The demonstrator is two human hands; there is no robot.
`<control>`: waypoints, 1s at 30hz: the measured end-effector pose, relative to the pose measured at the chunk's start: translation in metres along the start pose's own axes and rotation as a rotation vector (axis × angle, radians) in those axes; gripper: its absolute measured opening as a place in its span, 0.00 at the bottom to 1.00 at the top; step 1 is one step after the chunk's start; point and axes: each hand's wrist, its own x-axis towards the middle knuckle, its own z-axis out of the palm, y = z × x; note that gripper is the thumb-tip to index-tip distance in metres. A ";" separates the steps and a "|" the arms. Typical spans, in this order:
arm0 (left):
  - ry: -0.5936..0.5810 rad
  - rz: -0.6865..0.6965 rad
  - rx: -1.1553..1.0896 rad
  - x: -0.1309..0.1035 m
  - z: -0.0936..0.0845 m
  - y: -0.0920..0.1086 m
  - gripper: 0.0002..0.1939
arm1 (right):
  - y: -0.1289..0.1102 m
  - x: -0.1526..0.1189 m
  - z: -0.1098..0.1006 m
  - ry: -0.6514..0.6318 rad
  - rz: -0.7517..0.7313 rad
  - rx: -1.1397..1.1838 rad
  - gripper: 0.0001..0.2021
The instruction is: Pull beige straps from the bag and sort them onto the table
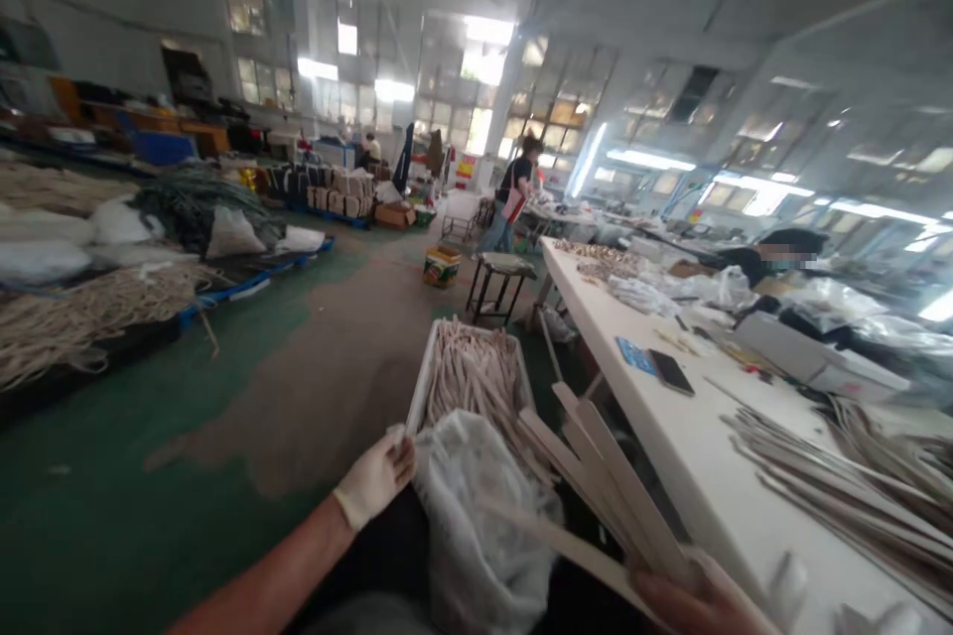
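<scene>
A white plastic basket (527,367) stands low in front of me, filled with long beige strips (473,367). A cloudy plastic bag (483,516) bulges over my lap at the basket's near end. My left hand (376,478), in a pale glove, has its fingers curled where the basket's near left corner meets the bag; which of them it grips I cannot tell. At the bottom right my right hand (689,600), partly cut off, is closed around several flat beige strips (607,476). They fan up and left from it, and one crosses in front of the bag.
A white table (647,417) runs along my right, bearing a phone (671,372), a blue packet (635,355) and loose strips (841,486). Ahead stand a stool (502,268) and a yellow-green bucket (442,268). A person (513,193) is beyond. Heaped cords (96,313) lie left.
</scene>
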 end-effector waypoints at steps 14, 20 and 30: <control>0.051 -0.213 0.237 -0.026 -0.004 -0.007 0.12 | 0.021 0.034 0.113 -0.135 0.122 0.241 0.23; 0.012 -0.274 0.313 -0.024 -0.008 -0.002 0.15 | 0.020 0.044 0.116 -0.146 0.088 0.122 0.20; 0.071 -0.222 0.365 -0.018 -0.009 -0.007 0.10 | 0.040 0.050 0.119 -0.086 0.083 -0.026 0.20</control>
